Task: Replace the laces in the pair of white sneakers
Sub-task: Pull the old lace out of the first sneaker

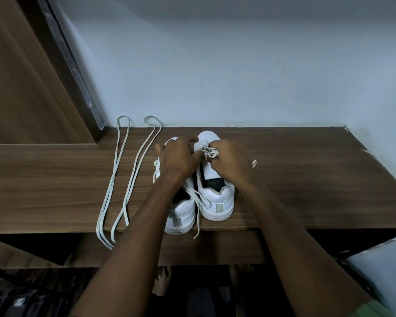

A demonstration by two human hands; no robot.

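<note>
Two white sneakers stand side by side on a wooden tabletop [55, 179], toes to the wall. My right hand [229, 161] pinches a bunched white lace [209, 152] over the right sneaker [217, 197]. My left hand [178, 159] lies over the left sneaker [181, 216], its fingers curled toward the same lace. One loose lace end [198, 216] trails between the heels and over the table's front edge. Another end [254, 163] lies right of my right hand. Two folded white laces [124, 170] lie flat to the left.
A pale wall [238, 76] rises directly behind the shoes. A wooden panel and dark frame [28, 76] stand at the back left. The front edge of the table is close below the heels. Bare feet [162, 280] show on the dark floor beneath.
</note>
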